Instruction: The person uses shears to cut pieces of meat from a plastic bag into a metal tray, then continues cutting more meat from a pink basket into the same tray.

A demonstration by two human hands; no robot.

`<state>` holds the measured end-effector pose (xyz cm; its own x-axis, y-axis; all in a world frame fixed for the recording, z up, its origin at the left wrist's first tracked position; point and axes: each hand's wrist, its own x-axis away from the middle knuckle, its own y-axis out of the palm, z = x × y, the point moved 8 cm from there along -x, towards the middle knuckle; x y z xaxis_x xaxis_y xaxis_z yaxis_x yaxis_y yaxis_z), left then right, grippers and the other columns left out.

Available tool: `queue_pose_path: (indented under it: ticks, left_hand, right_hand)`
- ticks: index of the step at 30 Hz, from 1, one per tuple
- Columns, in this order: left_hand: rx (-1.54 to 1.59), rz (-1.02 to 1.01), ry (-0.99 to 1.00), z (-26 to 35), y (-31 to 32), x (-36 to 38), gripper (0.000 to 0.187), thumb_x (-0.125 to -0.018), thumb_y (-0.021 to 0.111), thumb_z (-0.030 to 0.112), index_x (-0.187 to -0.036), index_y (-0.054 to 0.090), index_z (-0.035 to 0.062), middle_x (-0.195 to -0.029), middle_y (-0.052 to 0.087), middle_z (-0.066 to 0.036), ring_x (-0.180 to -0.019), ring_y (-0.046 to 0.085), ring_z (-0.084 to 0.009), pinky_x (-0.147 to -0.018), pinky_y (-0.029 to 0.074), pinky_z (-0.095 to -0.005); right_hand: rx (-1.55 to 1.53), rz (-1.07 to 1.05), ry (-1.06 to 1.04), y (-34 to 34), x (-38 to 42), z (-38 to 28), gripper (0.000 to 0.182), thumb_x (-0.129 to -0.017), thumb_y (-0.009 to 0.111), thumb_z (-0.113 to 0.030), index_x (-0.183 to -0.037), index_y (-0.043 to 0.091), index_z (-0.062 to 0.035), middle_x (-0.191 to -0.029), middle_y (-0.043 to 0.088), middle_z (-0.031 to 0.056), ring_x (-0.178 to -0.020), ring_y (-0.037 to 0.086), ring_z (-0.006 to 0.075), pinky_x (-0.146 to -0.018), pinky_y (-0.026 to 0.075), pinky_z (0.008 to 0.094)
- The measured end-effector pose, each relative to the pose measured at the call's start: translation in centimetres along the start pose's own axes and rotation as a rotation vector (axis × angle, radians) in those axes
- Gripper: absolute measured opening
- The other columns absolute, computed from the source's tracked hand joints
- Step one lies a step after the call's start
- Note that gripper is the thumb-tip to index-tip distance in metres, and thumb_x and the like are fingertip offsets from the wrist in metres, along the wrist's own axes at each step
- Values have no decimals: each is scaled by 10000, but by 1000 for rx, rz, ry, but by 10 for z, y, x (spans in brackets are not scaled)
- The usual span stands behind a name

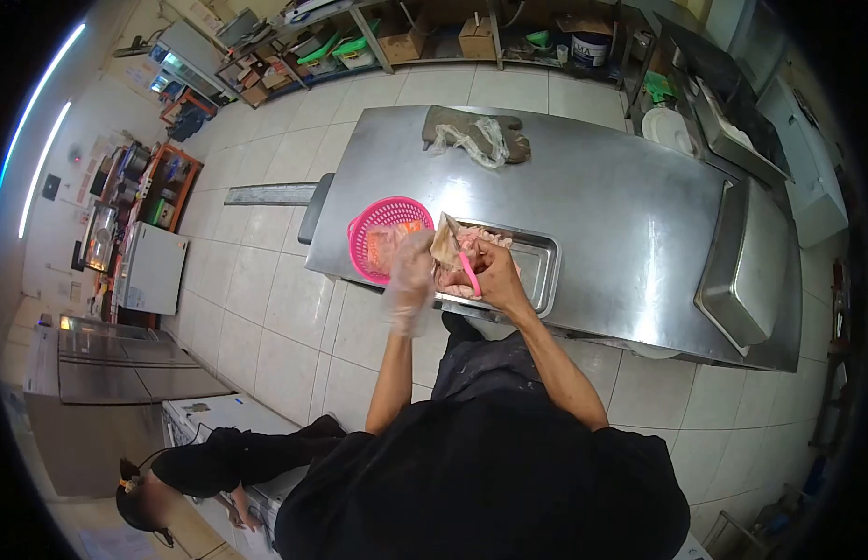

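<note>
In the head view my left hand (410, 264) wears a clear plastic glove and grips a pale piece of raw meat (445, 241), perhaps chicken. Close beside it, my right hand (497, 275), bare, is closed around pink-handled scissors (469, 273); the blades are mostly hidden at the meat. Both hands are over the left part of a shallow metal tray (543, 271), where more pale pink meat pieces (460, 291) lie. Left of the tray, a pink perforated basket (359, 250) holds pinkish-orange meat (385, 245), partly covered by my left hand.
A steel table (611, 215) carries all this. An oven mitt (508, 140) and a crumpled plastic bag (476, 142) lie at its far edge. An upturned deep metal pan (747, 266) rests at the right end. Another person (200, 467) works at the lower left.
</note>
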<state>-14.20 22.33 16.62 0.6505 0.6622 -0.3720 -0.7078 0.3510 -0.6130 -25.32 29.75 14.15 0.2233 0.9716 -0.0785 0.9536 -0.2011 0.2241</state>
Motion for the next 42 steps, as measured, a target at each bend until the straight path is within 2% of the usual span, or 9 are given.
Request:
queue_pose_path:
  ticks: [5, 9, 13, 17, 20, 23, 26, 29, 42]
  left_hand:
    - [932, 56, -83, 25, 4, -25, 748, -813, 566, 448, -1374, 313, 22, -1243, 470, -141, -1104, 484, -203, -802, 435, -325]
    - [1210, -83, -193, 49, 29, -25, 306, -819, 570, 163, -1065, 500, -5, -990, 530, -84, -905, 532, -165, -779, 438, -263]
    - [776, 222, 19, 65, 16, -34, 51, -777, 446, 37, -750, 489, 37, -772, 482, -42, -733, 472, -135, -605, 400, -263]
    - [561, 52, -166, 53, 29, -31, 101, -795, 414, -11, -789, 497, 46, -808, 495, -35, -756, 477, -175, -679, 405, -331]
    - [-84, 98, 116, 69, 30, -31, 79, -769, 477, 9, -829, 527, 19, -779, 525, -110, -720, 531, -245, -657, 427, -330]
    - [32, 153, 39, 59, 29, -30, 101, -741, 531, 31, -841, 531, 15, -792, 539, -144, -739, 533, -309, -664, 431, -375]
    - [-477, 179, 350, 67, 35, -25, 154, -781, 495, 50, -933, 517, 46, -859, 519, -123, -800, 506, -288, -720, 423, -377]
    - [23, 54, 77, 82, 22, -48, 86, -731, 574, 52, -793, 536, 6, -701, 535, -147, -705, 529, -319, -659, 431, -393]
    - [-74, -93, 59, 68, 41, -52, 130, -785, 554, 70, -910, 577, 43, -843, 566, -110, -788, 543, -291, -693, 442, -369]
  right_hand:
    - [191, -93, 5, -12, 5, -16, 412, -596, 850, -127, -877, 565, -32, -750, 575, -21, -673, 532, 54, -614, 445, 217]
    - [189, -118, 34, -13, 7, -29, 408, -593, 856, -152, -839, 551, -42, -736, 564, -19, -663, 521, 59, -620, 439, 221]
    - [224, -171, 63, -18, 9, -21, 439, -592, 863, -196, -840, 531, -51, -758, 569, -8, -685, 526, 63, -636, 444, 225]
    - [84, -135, 17, -24, 10, -25, 447, -599, 864, -232, -776, 494, -54, -674, 535, -18, -644, 520, 78, -606, 433, 234]
    - [9, -84, -39, -27, 9, -30, 398, -636, 837, -174, -818, 503, -59, -762, 567, -12, -701, 531, 59, -643, 449, 219]
    - [-103, -81, 80, -27, 12, -17, 386, -656, 825, -178, -828, 504, -49, -777, 573, -7, -711, 536, 61, -645, 450, 216]
    - [-187, -61, 64, -29, 15, -3, 406, -654, 827, -200, -862, 523, -30, -766, 577, -10, -698, 536, 58, -631, 437, 202]
    - [-145, -16, 37, -29, 12, 0, 375, -691, 802, -215, -880, 540, -24, -731, 570, -23, -642, 513, 46, -591, 410, 186]
    - [-314, 12, 5, -37, 2, 10, 355, -788, 698, -354, -830, 555, -31, -666, 494, -19, -569, 433, 72, -551, 345, 210]
